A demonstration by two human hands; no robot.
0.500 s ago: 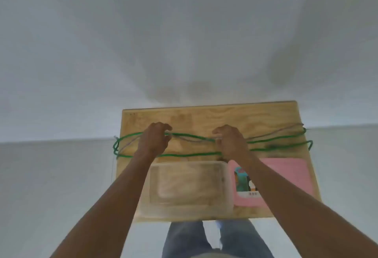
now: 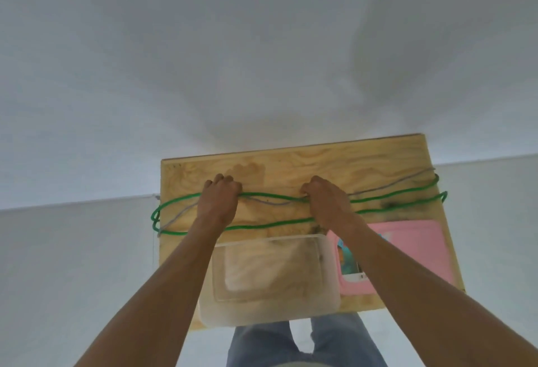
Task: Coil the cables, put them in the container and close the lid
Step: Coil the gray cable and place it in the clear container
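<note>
A green cable [image 2: 270, 224] lies in long loops across the wooden table [image 2: 320, 163], hanging past both side edges. A thinner grey cable [image 2: 393, 183] runs along with it. My left hand [image 2: 218, 200] grips the far strands left of centre, fingers curled over them. My right hand [image 2: 326, 200] grips the same strands right of centre. A clear plastic container [image 2: 329, 279] stands open at the near edge, nothing inside. Its pink lid [image 2: 413, 244] lies flat to the right, partly under my right forearm.
The table is small; a white wall rises just behind its far edge. Pale floor shows to the left and right. My legs in jeans [image 2: 291, 343] stand at the near edge.
Both hands have stayed on the cables at much the same spots; the loops look nearly unchanged.
</note>
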